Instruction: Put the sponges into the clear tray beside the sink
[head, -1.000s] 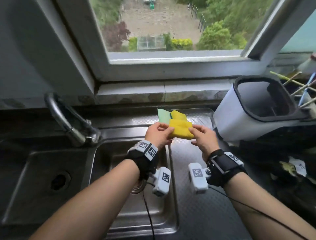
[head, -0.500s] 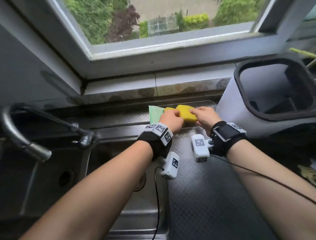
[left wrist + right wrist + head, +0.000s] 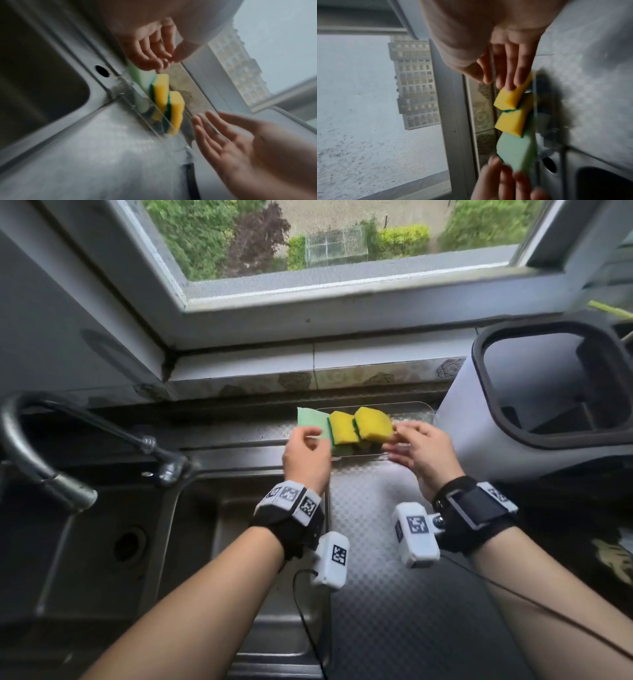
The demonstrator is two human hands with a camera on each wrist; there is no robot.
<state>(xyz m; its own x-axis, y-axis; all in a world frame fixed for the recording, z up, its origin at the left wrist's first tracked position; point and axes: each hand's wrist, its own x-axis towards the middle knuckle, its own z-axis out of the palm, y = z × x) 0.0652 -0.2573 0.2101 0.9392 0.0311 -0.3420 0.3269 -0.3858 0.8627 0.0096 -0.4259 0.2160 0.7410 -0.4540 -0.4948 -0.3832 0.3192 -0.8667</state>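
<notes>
Two yellow sponges with green scouring sides (image 3: 342, 428) (image 3: 373, 422) stand tilted side by side in the clear tray (image 3: 411, 407) behind the drainboard. A pale green sponge (image 3: 311, 421) leans at their left end. My left hand (image 3: 308, 440) hovers just in front of the pale green sponge, fingers loosely curled and empty (image 3: 154, 54). My right hand (image 3: 400, 436) is at the right end of the row with straight fingers. Its fingertips (image 3: 510, 81) touch the end of the nearest yellow sponge (image 3: 510, 100).
A white bin with a dark rim (image 3: 479, 422) stands close on the tray's right. The sink basin (image 3: 239, 542) and curved tap (image 3: 41, 460) lie to the left. The textured drainboard (image 3: 394, 594) stretches toward me. The window ledge (image 3: 308, 364) runs right behind the tray.
Both hands carried a yellow sponge to the tray, set it in and let go. They have drawn back slightly; the sponge now stands beside the other one.
</notes>
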